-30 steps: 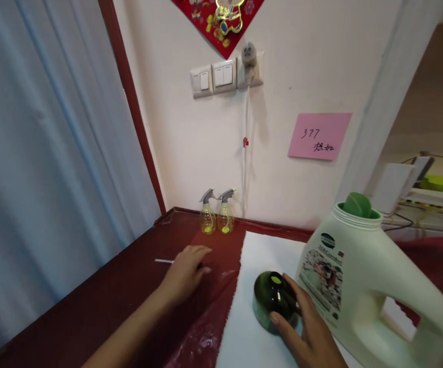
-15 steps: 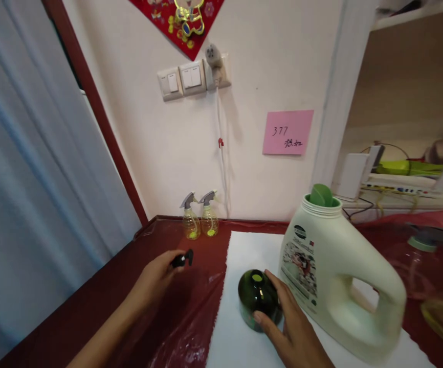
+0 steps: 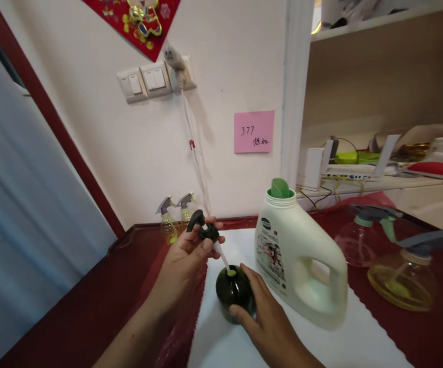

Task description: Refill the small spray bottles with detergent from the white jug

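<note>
My left hand (image 3: 191,250) grips a black pump head (image 3: 208,232) between thumb and fingers. From the pump head a pale dip tube (image 3: 222,257) slants down, its lower end at the mouth of a dark green bottle (image 3: 229,294). I cannot tell how far the tube reaches inside. My right hand (image 3: 263,317) is wrapped round the right side of the bottle, which stands upright on a white sheet (image 3: 221,347). Just right of the bottle stands a large pale green jug (image 3: 302,271) with a hollow handle and a green spout in its open neck.
Two small spray bottles (image 3: 168,225) stand by the wall, partly behind my left hand. At the right are a pinkish spray bottle (image 3: 355,243) and a yellowish one (image 3: 401,281). A shelf holds a white router (image 3: 350,171). A blue curtain (image 3: 33,214) hangs left.
My left hand has brought the pump head right, over the bottle, and the tube's lower end is now at its mouth. My right hand still holds the bottle. The view has turned right.
</note>
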{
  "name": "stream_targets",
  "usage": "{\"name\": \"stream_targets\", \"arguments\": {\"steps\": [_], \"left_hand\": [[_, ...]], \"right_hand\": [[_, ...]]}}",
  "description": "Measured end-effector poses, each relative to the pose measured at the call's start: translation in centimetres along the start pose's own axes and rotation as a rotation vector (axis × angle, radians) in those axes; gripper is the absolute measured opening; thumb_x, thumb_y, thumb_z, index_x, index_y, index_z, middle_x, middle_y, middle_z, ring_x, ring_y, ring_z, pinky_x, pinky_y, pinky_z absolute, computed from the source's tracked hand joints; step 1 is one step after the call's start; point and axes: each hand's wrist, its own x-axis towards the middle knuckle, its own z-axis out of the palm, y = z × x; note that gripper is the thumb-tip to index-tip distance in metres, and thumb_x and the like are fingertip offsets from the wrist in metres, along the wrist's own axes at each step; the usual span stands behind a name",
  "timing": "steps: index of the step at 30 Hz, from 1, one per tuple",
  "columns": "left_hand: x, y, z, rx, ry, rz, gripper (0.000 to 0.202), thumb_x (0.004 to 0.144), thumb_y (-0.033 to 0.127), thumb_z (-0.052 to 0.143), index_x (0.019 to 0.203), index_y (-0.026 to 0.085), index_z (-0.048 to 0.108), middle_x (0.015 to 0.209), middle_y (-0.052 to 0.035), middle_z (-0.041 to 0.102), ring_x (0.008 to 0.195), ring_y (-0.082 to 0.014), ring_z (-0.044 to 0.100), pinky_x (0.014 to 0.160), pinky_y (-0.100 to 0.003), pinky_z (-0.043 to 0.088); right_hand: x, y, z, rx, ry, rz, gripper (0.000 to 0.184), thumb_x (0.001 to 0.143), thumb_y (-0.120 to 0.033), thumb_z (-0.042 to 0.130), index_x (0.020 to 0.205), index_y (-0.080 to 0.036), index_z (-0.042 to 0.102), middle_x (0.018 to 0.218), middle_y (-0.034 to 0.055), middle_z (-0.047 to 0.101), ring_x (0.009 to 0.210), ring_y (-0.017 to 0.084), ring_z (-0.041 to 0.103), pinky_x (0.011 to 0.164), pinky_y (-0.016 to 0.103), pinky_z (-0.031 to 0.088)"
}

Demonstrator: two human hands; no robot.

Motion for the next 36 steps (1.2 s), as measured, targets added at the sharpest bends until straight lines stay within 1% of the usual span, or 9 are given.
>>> {"name": "stream_targets", "arguments": {"steps": [5,8,11,14,17,20,25,31,36], "left_hand": [[0.4,-2.0,-0.2,0.08,0.011,-0.039,0.035,0.081,0.032,0.082,0.115,0.027,0.073,0.118,-0.0053,0.072,0.096,-0.0182,0.064,0.075,-0.026,0.05],[0.1,-3.9,-1.1,0.141,-0.013,-0.086,0.037,0.081,0.035,0.082,0.115,0.028,0.073,0.122,-0.0052,0.073,0.106,-0.0203,0.065,0.088,-0.029,0.05],[-0.6,-5.9,-2.1,0.174,-0.035,-0.158,0.04,0.079,0.037,0.082,0.117,0.026,0.072,0.126,-0.007,0.073,0.12,-0.0262,0.062,0.101,-0.037,0.047],[-1.2,-7.3,-2.8,0.246,-0.074,-0.178,0.043,0.079,0.04,0.081,0.118,0.025,0.072,0.127,-0.0084,0.073,0.123,-0.0297,0.062,0.104,-0.042,0.047],[-1.5,-7.8,-3.1,0.306,-0.113,-0.162,0.042,0.079,0.042,0.081,0.117,0.025,0.073,0.126,-0.0084,0.073,0.122,-0.0305,0.062,0.106,-0.044,0.046],[-1.6,-8.0,-3.1,0.327,-0.1,-0.142,0.04,0.079,0.042,0.081,0.116,0.025,0.073,0.123,-0.0071,0.075,0.12,-0.03,0.063,0.107,-0.043,0.045],[-1.7,-8.5,-2.9,0.344,-0.11,-0.142,0.039,0.08,0.043,0.08,0.114,0.025,0.073,0.119,-0.006,0.075,0.116,-0.0295,0.065,0.102,-0.04,0.049],[-1.8,-8.9,-3.0,0.395,-0.096,-0.118,0.043,0.081,0.047,0.077,0.116,0.024,0.071,0.122,-0.0078,0.074,0.119,-0.0312,0.063,0.103,-0.041,0.048],[-2.0,-9.1,-2.7,0.407,-0.097,-0.099,0.044,0.082,0.047,0.073,0.119,0.022,0.069,0.123,-0.0094,0.072,0.115,-0.0307,0.064,0.1,-0.041,0.048]], "right_hand": [[0.2,-0.2,0.1,0.014,0.019,-0.009,0.075,0.083,-0.029,0.058,0.152,-0.014,0.035,0.159,0.0162,0.04,0.148,0.032,0.035,0.123,0.056,0.027],[0.2,-0.4,0.0,0.027,0.033,-0.007,0.075,0.081,-0.027,0.059,0.152,-0.017,0.036,0.158,0.0149,0.042,0.147,0.032,0.037,0.122,0.057,0.028],[0.1,-0.7,-0.1,0.033,0.021,0.001,0.075,0.083,-0.028,0.058,0.152,-0.016,0.034,0.158,0.016,0.041,0.147,0.032,0.037,0.122,0.057,0.029],[0.0,-1.0,-0.3,0.034,0.01,-0.005,0.075,0.083,-0.028,0.057,0.153,-0.014,0.033,0.159,0.0168,0.04,0.147,0.031,0.037,0.122,0.055,0.029],[0.1,-1.4,-0.4,0.038,-0.002,-0.001,0.075,0.083,-0.028,0.057,0.153,-0.013,0.032,0.159,0.0171,0.04,0.147,0.03,0.037,0.123,0.053,0.029],[0.2,-1.6,-0.5,0.04,-0.009,0.002,0.075,0.084,-0.026,0.056,0.154,-0.012,0.032,0.159,0.0168,0.039,0.147,0.029,0.036,0.123,0.052,0.029],[0.1,-1.6,-0.6,0.044,-0.005,0.001,0.075,0.083,-0.024,0.057,0.153,-0.013,0.034,0.157,0.0163,0.042,0.145,0.028,0.039,0.122,0.051,0.032],[0.1,-0.8,-0.5,0.066,0.003,-0.044,0.072,0.087,-0.027,0.058,0.154,-0.02,0.034,0.158,0.014,0.041,0.147,0.029,0.037,0.122,0.053,0.03],[-0.4,-0.2,-0.7,0.088,0.001,-0.029,0.079,0.09,-0.034,0.06,0.159,-0.022,0.023,0.167,0.012,0.025,0.155,0.03,0.021,0.126,0.057,0.019]]}}
